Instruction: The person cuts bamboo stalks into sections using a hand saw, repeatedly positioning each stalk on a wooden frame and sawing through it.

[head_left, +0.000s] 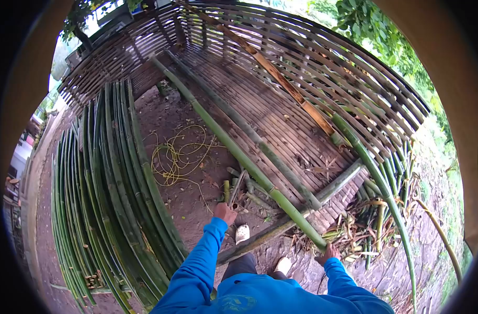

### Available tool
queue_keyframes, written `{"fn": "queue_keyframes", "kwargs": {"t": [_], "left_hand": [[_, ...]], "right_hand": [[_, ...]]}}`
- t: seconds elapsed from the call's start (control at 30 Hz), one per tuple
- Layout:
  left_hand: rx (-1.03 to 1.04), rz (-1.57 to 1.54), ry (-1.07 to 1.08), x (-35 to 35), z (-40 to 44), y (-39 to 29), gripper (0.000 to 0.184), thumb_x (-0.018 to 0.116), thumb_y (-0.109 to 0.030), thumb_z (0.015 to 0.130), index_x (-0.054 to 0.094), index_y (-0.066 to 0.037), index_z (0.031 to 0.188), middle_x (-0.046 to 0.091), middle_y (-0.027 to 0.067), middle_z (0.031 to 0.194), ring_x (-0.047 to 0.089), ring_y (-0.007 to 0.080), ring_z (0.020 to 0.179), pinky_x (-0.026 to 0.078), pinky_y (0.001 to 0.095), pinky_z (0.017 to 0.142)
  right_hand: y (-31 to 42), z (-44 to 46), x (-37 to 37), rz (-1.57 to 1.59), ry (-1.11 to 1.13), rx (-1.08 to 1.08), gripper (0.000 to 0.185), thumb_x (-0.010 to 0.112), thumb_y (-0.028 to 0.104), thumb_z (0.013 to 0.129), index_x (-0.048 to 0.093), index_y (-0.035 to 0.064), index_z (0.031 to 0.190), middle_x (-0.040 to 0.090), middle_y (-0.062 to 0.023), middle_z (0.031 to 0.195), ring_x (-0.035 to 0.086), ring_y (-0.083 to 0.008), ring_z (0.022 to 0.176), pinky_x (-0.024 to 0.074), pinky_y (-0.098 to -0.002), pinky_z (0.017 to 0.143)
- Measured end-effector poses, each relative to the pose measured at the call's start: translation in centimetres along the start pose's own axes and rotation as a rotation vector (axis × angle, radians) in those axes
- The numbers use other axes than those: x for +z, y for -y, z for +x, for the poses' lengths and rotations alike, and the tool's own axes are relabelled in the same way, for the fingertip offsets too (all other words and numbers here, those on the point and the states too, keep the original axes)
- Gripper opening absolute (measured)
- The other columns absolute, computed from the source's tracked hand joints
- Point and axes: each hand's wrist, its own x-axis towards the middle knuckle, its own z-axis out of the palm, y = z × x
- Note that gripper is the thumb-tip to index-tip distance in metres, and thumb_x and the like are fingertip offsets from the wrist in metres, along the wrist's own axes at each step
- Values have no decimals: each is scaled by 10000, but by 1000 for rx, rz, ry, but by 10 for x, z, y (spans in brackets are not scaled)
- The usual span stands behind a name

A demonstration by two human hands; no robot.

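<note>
My left hand (226,213) is closed around the handle of what looks like a machete (238,186), its blade pointing forward and slightly right. At the near end of a long green bamboo pole (239,152), my right hand (329,255) grips the pole, though its fingertips are partly hidden. This pole slants away to the far left, lying over a crosswise support pole (281,226). Beside it, a darker bamboo pole (249,133) rests on the slatted bamboo platform (260,112).
Many green bamboo strips (111,188) lie stacked on the left. A tangled yellow rope (171,157) is on the dirt. A slatted railing (302,57) borders the platform. Bamboo scraps (354,238) and a bent green pole (393,204) are at the right.
</note>
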Motion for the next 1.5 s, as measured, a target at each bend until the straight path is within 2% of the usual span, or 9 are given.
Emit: {"fn": "queue_keyframes", "kwargs": {"t": [0.1, 0.2, 0.3, 0.57, 0.7, 0.83, 1.03, 1.3, 1.5], "left_hand": [[404, 446, 72, 9, -1, -5, 236, 550, -228, 810, 646, -44, 697, 624, 152, 701, 604, 328, 676, 471, 430, 577], [74, -39, -60, 12, -10, -24, 248, 526, -230, 823, 642, -55, 693, 631, 155, 729, 599, 314, 669, 461, 429, 562], [38, -93, -75, 0, -3, -39, 240, 532, -223, 814, 637, -46, 692, 630, 172, 731, 607, 336, 694, 469, 432, 585], [15, -66, -68, 3, -5, -29, 239, 568, -261, 799, 590, -51, 687, 605, 156, 671, 611, 312, 639, 481, 421, 575], [51, -402, -8, -20, -58, -23, 237, 631, -255, 729, 568, -28, 702, 583, 168, 629, 594, 316, 597, 470, 419, 550], [-51, -405, 121, -33, -118, -11, 164, 613, -165, 695, 542, -17, 682, 536, 172, 574, 537, 309, 517, 416, 406, 498], [44, -254, 22, -71, -185, -9, 210, 648, -132, 701, 494, -15, 617, 496, 118, 526, 504, 207, 475, 400, 364, 475], [82, -298, 33, -85, -208, -39, 229, 664, -81, 688, 458, -44, 595, 454, 75, 475, 448, 152, 428, 393, 332, 451], [58, -442, 68, -68, -210, -38, 228, 660, -82, 693, 456, -54, 596, 436, 57, 470, 407, 129, 418, 369, 303, 433]], "right_hand": [[-9, -14, 3, 53, -66, 99, 683, 778, 358, 606, 449, 65, 1127, 510, -179, 1189, 477, -355, 1128, 397, -461, 944], [-14, -11, 7, 132, -49, 109, 562, 740, 330, 660, 486, 48, 1075, 557, -221, 1115, 526, -377, 1075, 430, -445, 919], [0, 7, 11, 108, 106, 148, 535, 730, 355, 678, 498, 37, 1039, 579, -233, 1069, 552, -388, 1029, 449, -458, 882], [65, 33, -19, 67, -288, -161, 759, 758, 456, 574, 467, 95, 1175, 588, -201, 1053, 564, -362, 995, 472, -420, 849], [32, 64, 6, 72, 111, -69, 585, 753, 466, 576, 652, 89, 1011, 631, -174, 1043, 603, -336, 977, 485, -401, 874], [39, 76, 11, 182, 88, 54, 590, 744, 373, 601, 562, 133, 1108, 614, -183, 1063, 588, -339, 1007, 490, -418, 861], [103, 106, -27, 398, -267, -136, 1342, 882, 397, 423, 70, -10, 1412, 284, -196, 1413, 303, -380, 1288, 325, -441, 1054], [106, 113, -49, 694, -221, -98, 1377, 882, 365, 407, 27, -8, 1420, 264, -241, 1405, 272, -378, 1308, 306, -385, 1076], [117, 97, -3, 527, -377, -303, 1123, 820, 350, 508, 223, -60, 1367, 417, -265, 1302, 475, -405, 1151, 420, -393, 975]]}}
